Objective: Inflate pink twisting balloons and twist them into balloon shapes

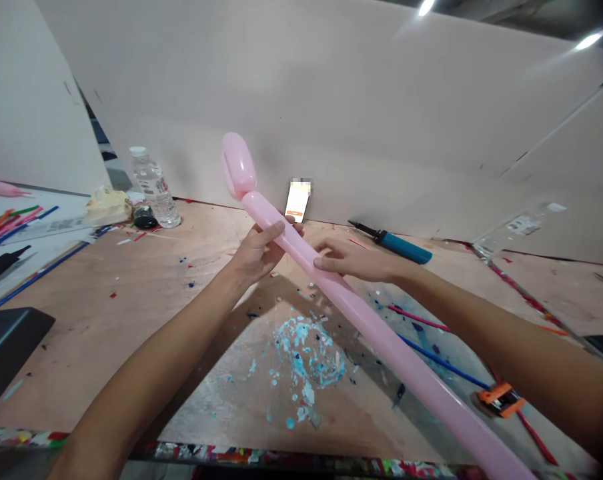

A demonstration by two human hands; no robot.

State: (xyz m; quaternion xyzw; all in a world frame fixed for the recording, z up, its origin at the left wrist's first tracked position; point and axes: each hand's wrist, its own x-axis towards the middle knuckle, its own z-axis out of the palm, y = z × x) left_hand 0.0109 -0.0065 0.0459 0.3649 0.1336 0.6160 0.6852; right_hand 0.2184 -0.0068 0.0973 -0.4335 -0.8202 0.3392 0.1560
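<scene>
Pink balloon [376, 330], one, slanting above one table [131, 320]
Left hand [261, 252] grips it below the folded end; right hand [349, 259] grips it farther down. Beyond: one phone [297, 202], one blue-and-black pump [404, 247], two clear bottles [156, 190].

One head-worn view looks forward and down across the table [91, 320] from its near side, left hand [261, 253] and right hand [351, 259] close, facing a wall [331, 87]; the dim upper right is probably ceiling [526, 19].
</scene>
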